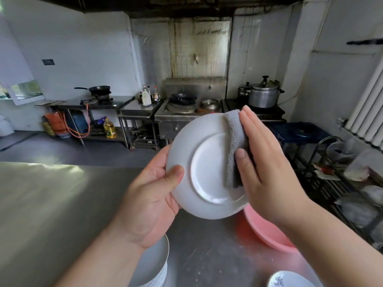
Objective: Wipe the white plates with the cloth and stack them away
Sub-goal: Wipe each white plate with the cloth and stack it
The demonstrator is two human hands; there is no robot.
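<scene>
A white plate (204, 166) is held up above the steel counter, its underside with the foot ring facing me. My left hand (153, 195) grips its left rim, thumb on the near face. My right hand (267, 162) holds a grey cloth (234, 150) folded over the plate's right rim, thumb pressing the cloth onto the plate and fingers straight behind it. A stack of white plates (154, 268) sits on the counter below my left wrist, partly hidden by the forearm.
A pink basin (267, 233) lies on the steel counter (62, 204) under my right forearm. A white patterned bowl (290, 279) stands at the bottom edge. Across the aisle are stoves with woks, a pressure cooker (264, 95) and a rack on the right.
</scene>
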